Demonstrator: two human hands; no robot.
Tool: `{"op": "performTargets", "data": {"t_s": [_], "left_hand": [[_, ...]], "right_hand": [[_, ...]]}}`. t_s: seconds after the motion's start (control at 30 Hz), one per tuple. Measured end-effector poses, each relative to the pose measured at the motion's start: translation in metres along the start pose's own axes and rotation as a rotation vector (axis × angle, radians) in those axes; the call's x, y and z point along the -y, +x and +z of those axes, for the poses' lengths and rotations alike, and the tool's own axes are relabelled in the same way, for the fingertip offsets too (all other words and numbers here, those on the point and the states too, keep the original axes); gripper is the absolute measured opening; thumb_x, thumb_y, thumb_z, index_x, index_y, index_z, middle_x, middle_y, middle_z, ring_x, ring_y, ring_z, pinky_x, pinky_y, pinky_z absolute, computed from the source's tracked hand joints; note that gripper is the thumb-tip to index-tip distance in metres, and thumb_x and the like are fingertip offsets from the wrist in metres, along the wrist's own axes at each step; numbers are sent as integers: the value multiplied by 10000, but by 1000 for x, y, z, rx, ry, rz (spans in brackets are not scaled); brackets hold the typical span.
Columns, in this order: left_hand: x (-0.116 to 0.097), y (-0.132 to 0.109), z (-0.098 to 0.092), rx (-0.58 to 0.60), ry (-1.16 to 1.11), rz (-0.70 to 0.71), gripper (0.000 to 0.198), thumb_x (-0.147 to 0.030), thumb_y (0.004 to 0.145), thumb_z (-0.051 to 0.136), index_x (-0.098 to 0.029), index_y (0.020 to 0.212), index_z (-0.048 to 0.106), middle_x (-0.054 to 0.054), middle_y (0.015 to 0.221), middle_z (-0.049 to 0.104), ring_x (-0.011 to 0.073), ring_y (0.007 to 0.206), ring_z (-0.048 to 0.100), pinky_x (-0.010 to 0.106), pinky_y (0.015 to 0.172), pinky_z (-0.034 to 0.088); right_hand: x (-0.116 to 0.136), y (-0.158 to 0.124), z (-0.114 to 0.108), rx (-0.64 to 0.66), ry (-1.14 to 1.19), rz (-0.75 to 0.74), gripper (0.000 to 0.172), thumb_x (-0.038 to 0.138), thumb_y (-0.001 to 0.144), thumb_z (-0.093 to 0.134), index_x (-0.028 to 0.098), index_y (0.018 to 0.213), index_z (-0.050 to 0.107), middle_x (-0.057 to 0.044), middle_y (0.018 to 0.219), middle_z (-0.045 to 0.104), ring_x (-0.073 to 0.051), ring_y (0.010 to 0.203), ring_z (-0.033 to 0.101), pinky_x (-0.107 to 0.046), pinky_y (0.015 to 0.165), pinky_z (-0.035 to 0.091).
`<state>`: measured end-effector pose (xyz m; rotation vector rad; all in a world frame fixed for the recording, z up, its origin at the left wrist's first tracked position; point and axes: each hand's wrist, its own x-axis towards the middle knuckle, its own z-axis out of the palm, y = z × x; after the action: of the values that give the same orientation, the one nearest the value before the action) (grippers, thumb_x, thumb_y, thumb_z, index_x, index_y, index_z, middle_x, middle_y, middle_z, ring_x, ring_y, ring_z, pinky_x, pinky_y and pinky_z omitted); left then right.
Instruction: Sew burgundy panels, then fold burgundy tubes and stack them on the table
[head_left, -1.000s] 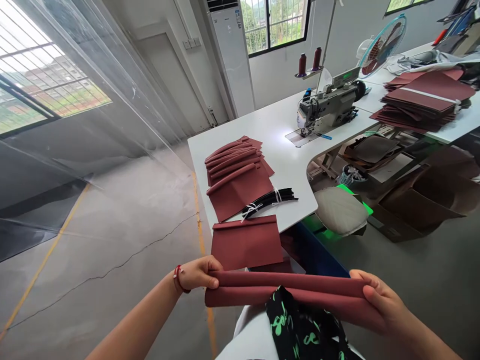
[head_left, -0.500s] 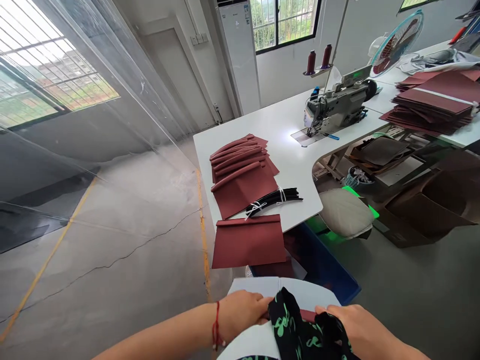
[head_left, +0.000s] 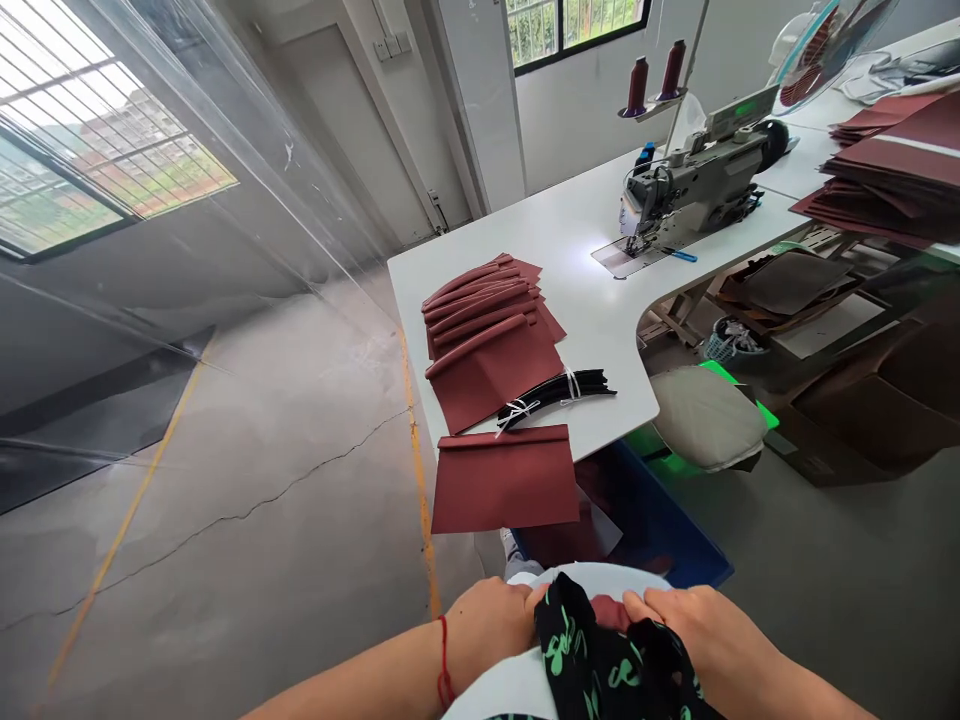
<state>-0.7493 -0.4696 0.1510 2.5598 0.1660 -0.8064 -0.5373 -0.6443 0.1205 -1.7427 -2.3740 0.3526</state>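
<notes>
at lap, left hand (head_left: 489, 626), right hand (head_left: 697, 632) on matte maroon sheet (head_left: 610, 612), grip unclear

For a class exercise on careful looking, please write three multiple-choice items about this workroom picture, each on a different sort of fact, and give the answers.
1. Where is the red cord?
A. Right wrist
B. Left wrist
C. Neither wrist

2. How many thread cones stand on the rack above the sewing machine?
A. Two
B. Three
C. Five

3. What holds the bundle of black strips together?
A. A maroon cloth band
B. Blue tape
C. White ties

Answers:
1. B: the cord circles the left wrist, and the other wrist shows none.
2. A: exactly two cones stand side by side on the rack.
3. C: white ties wrap around the black strips.
</notes>
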Motion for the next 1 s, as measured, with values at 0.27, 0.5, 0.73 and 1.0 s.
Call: {"op": "performTargets", "data": {"t_s": [0.27, 0.5, 0.73, 1.0], "left_hand": [[27, -8, -23, 54, -112, -189, 260, -436, 898, 457, -233, 1020, 565, 61, 887, 710, 278, 727, 680, 340, 560, 465], [171, -36, -85, -411, 14, -575, 301, -308, 922, 362, -196, 1153, 519, 80, 1015, 692, 281, 848, 660, 356, 710, 474], [309, 64, -185, -753, 366, -822, 570, -386, 912, 474, -96, 1390, 364, 233, 1328, 438, 394, 1222, 400, 516, 940, 352], [227, 159, -41, -435, 244, 19, 297, -246, 984, 347, -152, 1140, 582, 143, 1085, 581, 261, 1036, 541, 414, 916, 421]], "right_hand": [[-37, 20, 8, 66, 378, 63, 125, 173, 861, 444, 213, 948, 526, -6, 774, 628, -171, 631, 595, -280, 546, 374], [-185, 70, 52, -199, 261, 502, 268, 293, 946, 414, 134, 1104, 560, -149, 1065, 567, -262, 973, 591, -381, 850, 475], [-289, 155, 95, -228, 111, 745, 276, 381, 914, 578, 168, 1089, 576, -88, 1133, 571, -227, 1004, 567, -418, 851, 483], [-324, 141, 88, -73, 129, 735, 278, 347, 1002, 426, 141, 1041, 609, -41, 1021, 603, -158, 871, 613, -332, 738, 517]]}}
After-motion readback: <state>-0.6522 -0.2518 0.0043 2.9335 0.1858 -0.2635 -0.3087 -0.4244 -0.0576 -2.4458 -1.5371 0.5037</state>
